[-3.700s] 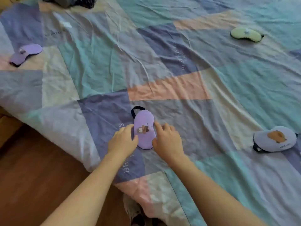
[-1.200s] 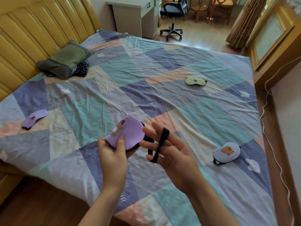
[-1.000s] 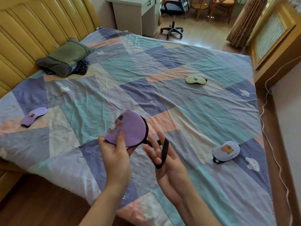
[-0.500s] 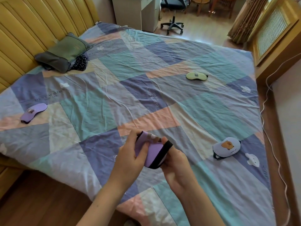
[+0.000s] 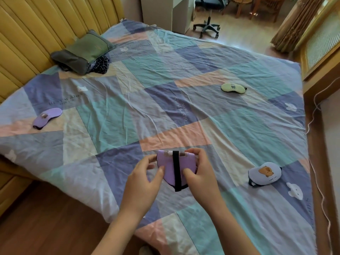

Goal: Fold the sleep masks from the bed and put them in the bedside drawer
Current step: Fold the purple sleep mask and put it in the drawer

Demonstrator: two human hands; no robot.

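I have the folded purple sleep mask [image 5: 173, 167] pinched from both sides above the near edge of the bed: left hand [image 5: 145, 179] closed on its left rim, right hand [image 5: 199, 173] closed on its right, thumbs on the front. The black strap [image 5: 177, 172] runs down across the fold. To do this well, I judge I should keep the halves aligned and the strap snug so the bundle stays shut. Around it lies the patchwork bedsheet [image 5: 114, 115], wrinkled, with three masks still loose: purple [image 5: 47, 118], green [image 5: 232, 87], bear-print [image 5: 265, 174]. Yellow headboard [image 5: 33, 39] is at the left; I see no drawer.
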